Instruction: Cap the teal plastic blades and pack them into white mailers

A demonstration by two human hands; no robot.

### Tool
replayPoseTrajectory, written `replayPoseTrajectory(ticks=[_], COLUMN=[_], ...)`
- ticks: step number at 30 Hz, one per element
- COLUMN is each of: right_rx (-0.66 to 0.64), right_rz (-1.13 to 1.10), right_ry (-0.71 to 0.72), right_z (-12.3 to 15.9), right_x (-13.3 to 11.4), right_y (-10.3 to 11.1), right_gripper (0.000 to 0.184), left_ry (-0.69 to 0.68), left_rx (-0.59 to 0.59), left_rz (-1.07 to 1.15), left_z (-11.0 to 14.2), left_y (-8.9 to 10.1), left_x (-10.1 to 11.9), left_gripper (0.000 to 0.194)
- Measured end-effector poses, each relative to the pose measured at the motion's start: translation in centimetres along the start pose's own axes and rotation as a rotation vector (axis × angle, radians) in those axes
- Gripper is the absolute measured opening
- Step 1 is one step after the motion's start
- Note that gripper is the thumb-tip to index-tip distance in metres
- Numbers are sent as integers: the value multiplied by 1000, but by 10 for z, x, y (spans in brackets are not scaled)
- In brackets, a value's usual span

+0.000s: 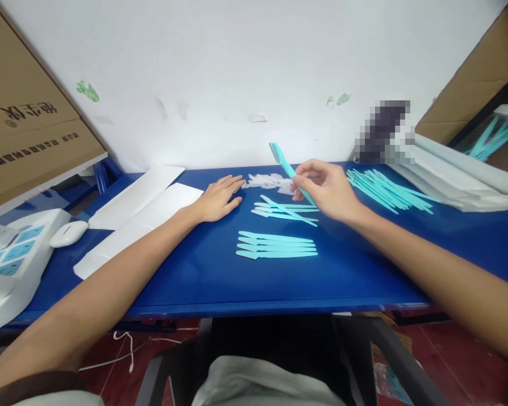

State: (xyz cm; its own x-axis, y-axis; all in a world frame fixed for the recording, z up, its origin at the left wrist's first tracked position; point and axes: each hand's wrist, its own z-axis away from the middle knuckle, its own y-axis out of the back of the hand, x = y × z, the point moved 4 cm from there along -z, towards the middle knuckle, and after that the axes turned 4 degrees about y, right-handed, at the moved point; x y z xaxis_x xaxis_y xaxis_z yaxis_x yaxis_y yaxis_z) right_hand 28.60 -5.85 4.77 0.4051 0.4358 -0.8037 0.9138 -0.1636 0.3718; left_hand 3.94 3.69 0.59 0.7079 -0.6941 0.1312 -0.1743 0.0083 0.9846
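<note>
My right hand [328,189] pinches a turquoise eyebrow razor [284,163] by its handle, blade end up and tilted to the left. Whether a second razor is in the pinch I cannot tell. My left hand [220,198] lies flat with fingers stretched out, its fingertips at the edge of a pile of small whitish translucent plastic pieces [266,180]. Just below that pile lie several razors [279,214], one crossing the others. Nearer to me, several more razors [277,248] rest side by side in a row. A bigger heap of razors [385,189] is to the right of my right hand.
White paper sheets [152,217] lie under and beside my left forearm. At the left are a white power strip [23,254], a white earbud case [69,233] and a cardboard box [38,113]. White plastic bags [461,180] stand at the right. The blue table [220,282] meets a white wall.
</note>
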Motion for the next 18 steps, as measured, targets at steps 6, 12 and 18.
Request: replayPoseTrajectory(ticks=[6,12,18], right_rx=[3,1,-1], right_rz=[-3,-4,-12], right_ry=[12,24,45], right_z=[1,1,1], right_x=[0,2,3], right_y=[-1,-1,-1], right_gripper=[21,19,13], left_ry=[-22,-73,-36], left_rx=[-41,100,166], left_rz=[11,48,50], left_z=[-2,-1,1], left_y=[-2,1,4], left_x=[-2,3,2], left_gripper=[62,54,46])
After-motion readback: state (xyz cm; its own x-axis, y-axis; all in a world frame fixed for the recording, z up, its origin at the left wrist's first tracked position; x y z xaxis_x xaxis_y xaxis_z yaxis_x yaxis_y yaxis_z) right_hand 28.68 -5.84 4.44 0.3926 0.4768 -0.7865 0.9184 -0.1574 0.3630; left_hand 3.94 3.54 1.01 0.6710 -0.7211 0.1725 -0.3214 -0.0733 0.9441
